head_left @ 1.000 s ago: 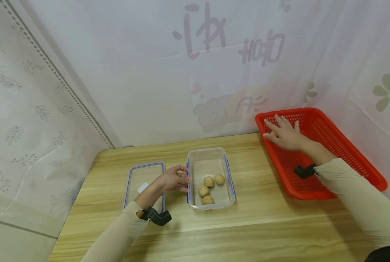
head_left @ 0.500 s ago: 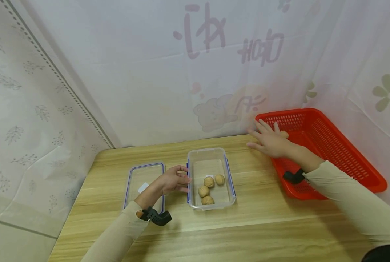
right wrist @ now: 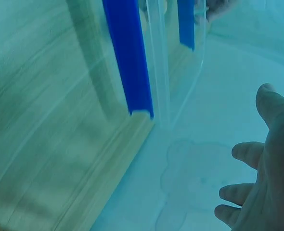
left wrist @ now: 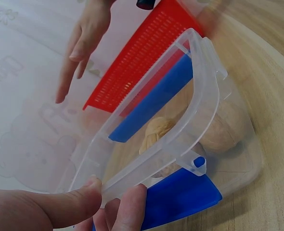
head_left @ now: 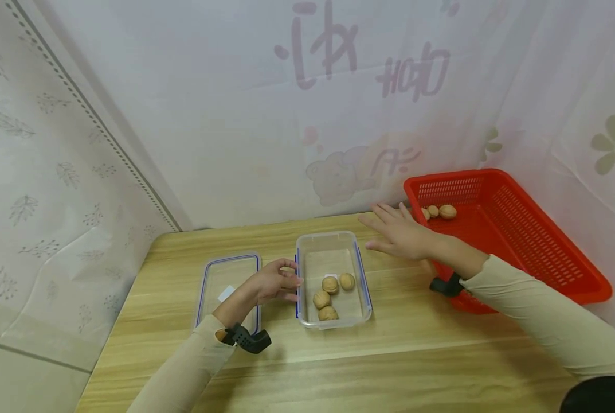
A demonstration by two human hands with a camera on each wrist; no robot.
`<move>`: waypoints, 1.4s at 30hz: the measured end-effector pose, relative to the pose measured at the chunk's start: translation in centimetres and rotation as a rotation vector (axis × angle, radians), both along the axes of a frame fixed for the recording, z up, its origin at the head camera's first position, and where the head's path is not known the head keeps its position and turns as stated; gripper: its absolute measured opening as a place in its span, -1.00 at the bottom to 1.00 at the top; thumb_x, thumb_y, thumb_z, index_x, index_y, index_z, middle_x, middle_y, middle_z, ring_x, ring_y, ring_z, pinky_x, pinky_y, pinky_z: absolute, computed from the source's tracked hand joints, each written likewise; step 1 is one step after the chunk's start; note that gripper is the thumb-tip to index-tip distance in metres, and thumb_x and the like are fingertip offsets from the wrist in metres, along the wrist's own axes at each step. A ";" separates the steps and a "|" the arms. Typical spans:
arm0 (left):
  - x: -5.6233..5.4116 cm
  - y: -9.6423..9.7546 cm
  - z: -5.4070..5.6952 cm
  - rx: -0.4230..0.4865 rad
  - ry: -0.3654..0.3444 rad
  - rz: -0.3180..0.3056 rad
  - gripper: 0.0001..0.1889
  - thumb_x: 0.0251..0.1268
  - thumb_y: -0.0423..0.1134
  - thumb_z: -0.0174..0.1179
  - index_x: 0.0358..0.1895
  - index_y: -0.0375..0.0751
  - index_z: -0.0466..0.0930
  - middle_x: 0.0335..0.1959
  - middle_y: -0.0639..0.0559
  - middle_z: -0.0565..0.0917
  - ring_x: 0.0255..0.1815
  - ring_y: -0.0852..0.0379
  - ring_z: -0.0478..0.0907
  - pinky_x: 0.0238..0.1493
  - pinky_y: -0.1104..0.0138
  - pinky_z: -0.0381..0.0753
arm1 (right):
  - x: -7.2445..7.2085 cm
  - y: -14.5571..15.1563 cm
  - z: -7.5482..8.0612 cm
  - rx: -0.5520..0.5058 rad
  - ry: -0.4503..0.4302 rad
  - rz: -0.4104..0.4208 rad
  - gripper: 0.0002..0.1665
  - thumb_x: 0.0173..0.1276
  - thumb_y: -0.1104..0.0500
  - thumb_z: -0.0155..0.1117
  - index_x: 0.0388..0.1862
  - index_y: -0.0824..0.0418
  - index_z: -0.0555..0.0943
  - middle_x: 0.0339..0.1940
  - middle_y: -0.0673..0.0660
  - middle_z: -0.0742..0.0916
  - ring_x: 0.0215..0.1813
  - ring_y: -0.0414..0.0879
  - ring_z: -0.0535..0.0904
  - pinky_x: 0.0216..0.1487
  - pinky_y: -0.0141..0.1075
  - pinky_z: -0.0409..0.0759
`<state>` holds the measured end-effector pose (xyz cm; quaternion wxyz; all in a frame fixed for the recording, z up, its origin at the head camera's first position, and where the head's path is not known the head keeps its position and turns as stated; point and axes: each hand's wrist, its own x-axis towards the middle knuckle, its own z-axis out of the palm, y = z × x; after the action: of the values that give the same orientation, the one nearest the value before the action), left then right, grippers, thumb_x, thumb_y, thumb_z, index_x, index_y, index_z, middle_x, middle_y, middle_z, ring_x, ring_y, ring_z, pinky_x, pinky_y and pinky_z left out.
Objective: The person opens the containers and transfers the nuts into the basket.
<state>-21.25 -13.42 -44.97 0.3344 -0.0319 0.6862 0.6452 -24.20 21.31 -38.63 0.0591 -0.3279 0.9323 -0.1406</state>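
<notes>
A clear plastic box with blue latches stands on the table and holds several walnuts. My left hand is at its left side, relaxed fingers touching the rim and latch; in the left wrist view the thumb and fingertips lie along the outside of the wall. My right hand hovers between the box and the red basket, fingers spread, holding nothing. More walnuts lie in the basket's far left corner; the right arm hides part of its near left side.
A clear lid with a blue seal lies left of the box, partly behind the left wrist. A patterned curtain hangs behind the table. A black rounded object shows at the bottom right.
My right hand has moved left out of the red basket towards the box, uncovering the walnuts in the basket's corner. My left hand and the walnuts in the box have stayed put.
</notes>
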 end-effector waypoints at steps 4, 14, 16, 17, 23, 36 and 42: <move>0.1 0.0 0.1 0.009 0.002 -0.011 -0.51 0.46 -0.56 0.11 0.35 -0.45 0.17 -0.16 -0.14 0.52 -0.27 0.12 0.58 -0.17 0.24 0.83 | 0.2 -1.1 -0.2 -0.009 -0.026 0.059 -0.19 0.59 -0.20 0.08 0.63 0.16 0.19 0.65 0.37 0.07 0.65 0.31 -0.16 0.53 0.47 -0.25; 0.2 0.1 0.4 0.005 0.012 -0.031 -0.51 0.48 -0.54 0.10 0.37 -0.45 0.15 -0.14 -0.13 0.50 -0.27 0.11 0.59 -0.14 0.22 0.83 | 0.0 -3.3 -0.6 0.033 -0.109 0.177 -0.15 0.56 -0.26 0.09 0.67 0.03 0.14 0.66 0.29 0.09 0.66 0.26 -0.09 0.63 0.27 -0.08; 0.2 0.1 0.4 0.001 0.009 -0.030 -0.50 0.48 -0.55 0.10 0.37 -0.45 0.15 -0.14 -0.13 0.50 -0.27 0.11 0.58 -0.15 0.23 0.83 | -0.1 -3.7 -0.5 0.027 -0.133 0.214 -0.12 0.54 -0.28 0.10 0.66 0.05 0.14 0.66 0.30 0.12 0.65 0.25 -0.08 0.63 0.25 -0.04; 0.2 0.1 0.4 -0.001 0.007 -0.028 -0.50 0.48 -0.55 0.10 0.37 -0.45 0.15 -0.13 -0.13 0.50 -0.27 0.11 0.58 -0.16 0.23 0.83 | -0.2 -3.9 -0.5 0.019 -0.140 0.240 -0.11 0.53 -0.28 0.12 0.66 0.08 0.15 0.65 0.31 0.14 0.65 0.25 -0.06 0.63 0.24 -0.01; 0.1 0.1 0.4 -0.005 0.000 -0.020 -0.49 0.48 -0.54 0.10 0.38 -0.45 0.14 -0.12 -0.14 0.51 -0.28 0.11 0.60 -0.18 0.24 0.84 | -1.3 -5.0 -0.2 -0.017 -0.185 0.375 -0.19 0.51 -0.15 0.24 0.56 0.21 0.32 0.55 0.26 0.38 0.57 0.22 0.19 0.60 0.17 0.18; 0.1 0.0 0.6 0.002 0.004 -0.028 -0.51 0.49 -0.54 0.09 0.37 -0.46 0.14 -0.15 -0.12 0.50 -0.27 0.11 0.58 -0.17 0.23 0.84 | -4.2 -7.4 0.3 0.040 -0.534 0.495 -0.39 0.43 0.19 0.38 0.41 0.27 0.49 0.43 0.19 0.53 0.47 0.17 0.37 0.51 0.12 0.38; 0.0 0.0 0.5 0.008 0.004 -0.034 -0.51 0.49 -0.54 0.08 0.36 -0.47 0.13 -0.16 -0.12 0.50 -0.27 0.11 0.58 -0.15 0.21 0.84 | -5.5 -8.4 -0.1 0.130 -0.668 0.491 -0.40 0.44 0.27 0.35 0.42 0.27 0.48 0.43 0.21 0.53 0.46 0.23 0.37 0.51 0.01 0.40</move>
<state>-21.23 -13.40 -44.47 0.3443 -0.0175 0.6846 0.6423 -29.73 12.95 -38.73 0.4104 -0.4726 0.7630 -0.1615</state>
